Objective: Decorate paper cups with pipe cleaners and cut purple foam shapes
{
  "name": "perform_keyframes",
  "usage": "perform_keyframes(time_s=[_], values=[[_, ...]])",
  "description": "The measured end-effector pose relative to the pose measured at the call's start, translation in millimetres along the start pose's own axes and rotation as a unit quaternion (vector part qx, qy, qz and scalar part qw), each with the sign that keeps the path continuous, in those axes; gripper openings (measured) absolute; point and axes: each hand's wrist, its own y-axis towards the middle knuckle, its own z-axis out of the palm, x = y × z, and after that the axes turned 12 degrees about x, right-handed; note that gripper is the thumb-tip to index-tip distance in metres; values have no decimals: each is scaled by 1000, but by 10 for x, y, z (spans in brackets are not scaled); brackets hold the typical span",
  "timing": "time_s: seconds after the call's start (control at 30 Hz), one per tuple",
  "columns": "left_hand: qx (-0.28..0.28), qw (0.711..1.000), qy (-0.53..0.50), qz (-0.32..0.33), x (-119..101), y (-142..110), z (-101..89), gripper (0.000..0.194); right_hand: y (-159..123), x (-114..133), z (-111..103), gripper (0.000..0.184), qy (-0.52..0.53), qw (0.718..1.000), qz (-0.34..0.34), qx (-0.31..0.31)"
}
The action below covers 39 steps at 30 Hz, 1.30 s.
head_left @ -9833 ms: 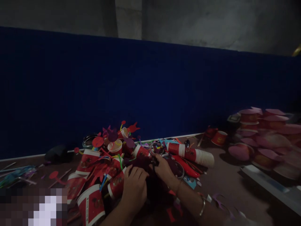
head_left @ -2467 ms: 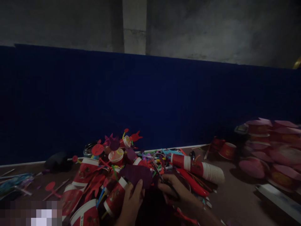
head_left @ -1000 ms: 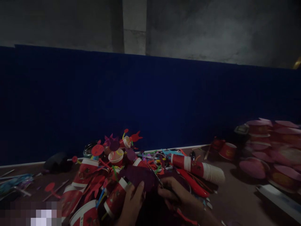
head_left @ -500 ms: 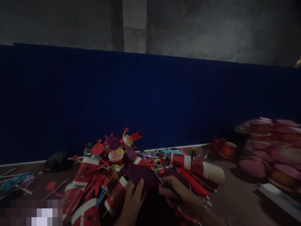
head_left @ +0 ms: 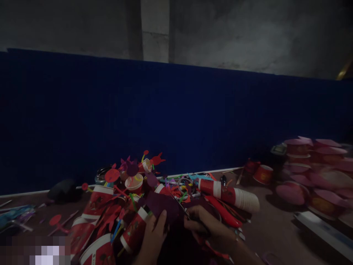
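Between thumb and fingers, my left hand point(head_left: 154, 233) grips a piece of dark purple paper point(head_left: 162, 206). Scissors point(head_left: 181, 205) with thin blades are in my closed right hand point(head_left: 205, 222), their tips against the paper's right edge. Dim light hides the lower part of the paper and most of the handles. Just left of my left hand lies a red paper cup point(head_left: 135, 230) on its side. Several more red cups point(head_left: 98, 200) with straws and cut paper shapes are heaped beyond it.
A stack of nested paper cups point(head_left: 237, 197) lies to the right, near a glossy red object point(head_left: 224, 211). Farther right are piled red bowls with pink tops point(head_left: 327, 200) and a long pale box point(head_left: 322, 232). A blue panel point(head_left: 176, 117) stands behind the table.
The whole view has shifted slightly, so things appear a little farther left. Both hands keep nearly the same place around the purple paper and scissors.
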Motion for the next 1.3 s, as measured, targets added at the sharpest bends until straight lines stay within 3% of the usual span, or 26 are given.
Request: perform_keyframes(time_s=[0.23,0.47,0.77,1.07,1.2,1.3], values=[[4,1000,5,2,-51,-42,38,30,-3,-71,1,31,19,999,-14,-32],[6,1000,17,21,-20,-11,8,35,26,-42,-59,33,20,999,18,21],[58,996,65,24,-38,3,34,42,-4,-10,-4,38,34,999,-5,9],[39,998,37,20,-86,-88,80,35,8,-65,-49,35,34,999,3,19],[54,994,86,51,-71,-63,88,35,19,-37,-47,34,31,999,11,-2],[83,985,128,83,-49,-24,81,39,29,-29,-60,33,28,999,22,23]])
